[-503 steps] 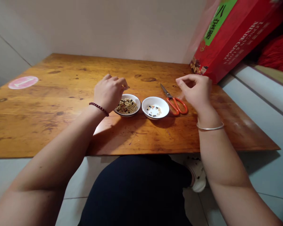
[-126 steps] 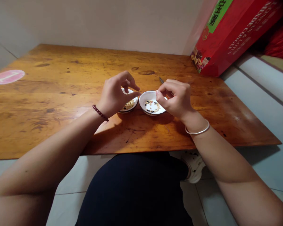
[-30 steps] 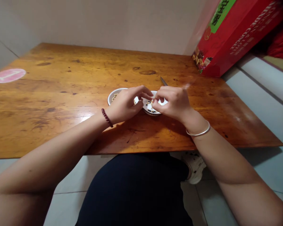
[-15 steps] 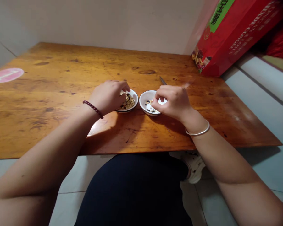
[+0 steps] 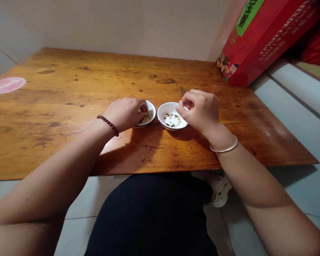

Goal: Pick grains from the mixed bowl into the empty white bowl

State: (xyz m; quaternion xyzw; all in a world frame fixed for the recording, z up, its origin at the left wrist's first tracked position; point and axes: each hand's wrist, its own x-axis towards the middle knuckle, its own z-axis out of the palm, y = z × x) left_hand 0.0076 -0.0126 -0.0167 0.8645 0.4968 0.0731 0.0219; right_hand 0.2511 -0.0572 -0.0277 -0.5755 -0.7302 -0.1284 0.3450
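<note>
Two white bowls with dark rims stand side by side near the middle of the table. In the left bowl (image 5: 152,110) lie many pale beans (image 5: 146,118); my left hand (image 5: 126,113) reaches over its left side, fingers bent down and pressed together at the beans. What they pinch is hidden. The right bowl (image 5: 163,108) has a loose ring of pale and black beans (image 5: 173,124) on its bottom. My right hand (image 5: 201,110) is over this bowl's right rim with fingers curled closed; whatever is between the fingertips is too small to name.
Behind my right hand a pointed metal tip (image 5: 182,90) shows on the wooden table (image 5: 101,81). A big red box (image 5: 256,46) stands at the back right corner. A pink round sticker (image 5: 7,85) is at the far left. The wall runs along the back.
My left hand has dipped lower into the left bowl and its fingers have closed. My right hand has moved up and right, uncovering more of the right bowl.
</note>
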